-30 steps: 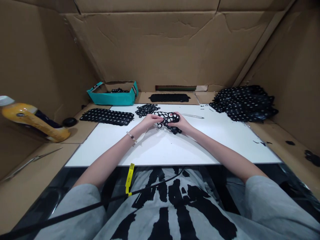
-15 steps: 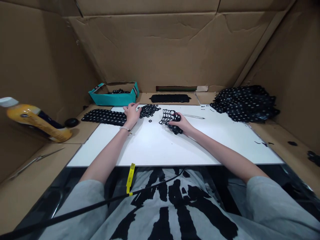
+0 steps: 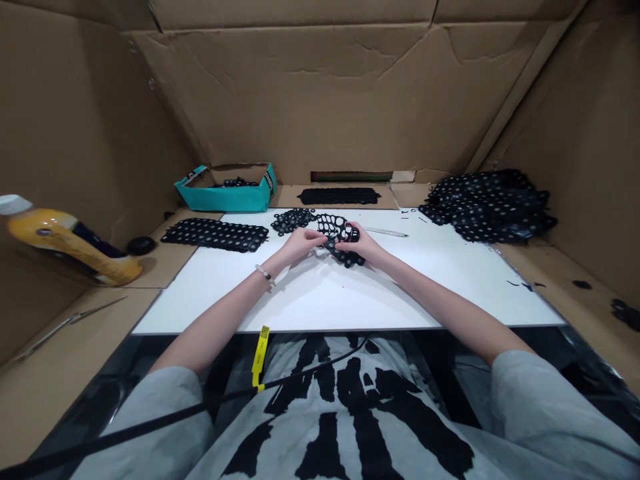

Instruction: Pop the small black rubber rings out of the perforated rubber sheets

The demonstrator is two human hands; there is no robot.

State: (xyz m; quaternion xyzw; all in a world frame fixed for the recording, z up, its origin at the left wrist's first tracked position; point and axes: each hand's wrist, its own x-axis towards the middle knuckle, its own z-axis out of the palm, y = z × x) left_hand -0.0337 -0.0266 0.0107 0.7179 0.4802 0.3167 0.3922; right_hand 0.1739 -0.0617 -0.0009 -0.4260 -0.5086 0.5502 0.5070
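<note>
In the middle of the white board (image 3: 320, 300) is a bent black rubber sheet full of holes (image 3: 334, 224). My right hand (image 3: 367, 247) is closed around its right part, fingers in front and behind. At the sheet's left edge, the fingertips of my left hand (image 3: 304, 244) are pinched together on the sheet; whether a small ring is also between them I cannot make out. Just beyond my left hand lies a pile of small black rings (image 3: 293, 221). A flat black sheet with pale dots (image 3: 215, 235) rests to the left.
A teal box (image 3: 225, 198) holding black rings stands at the back left. Behind the board lies a stack of black strips (image 3: 340, 196). A pen-like tool (image 3: 387, 232) is right of my hand, with a heap of dotted black sheets (image 3: 493, 205) beyond. At left are a yellow bottle (image 3: 75, 243) and tweezers (image 3: 73, 320).
My left hand has moved right, from the ring pile to the left edge of the sheet in my right hand. Its fingers have gone from spread to pinched.
</note>
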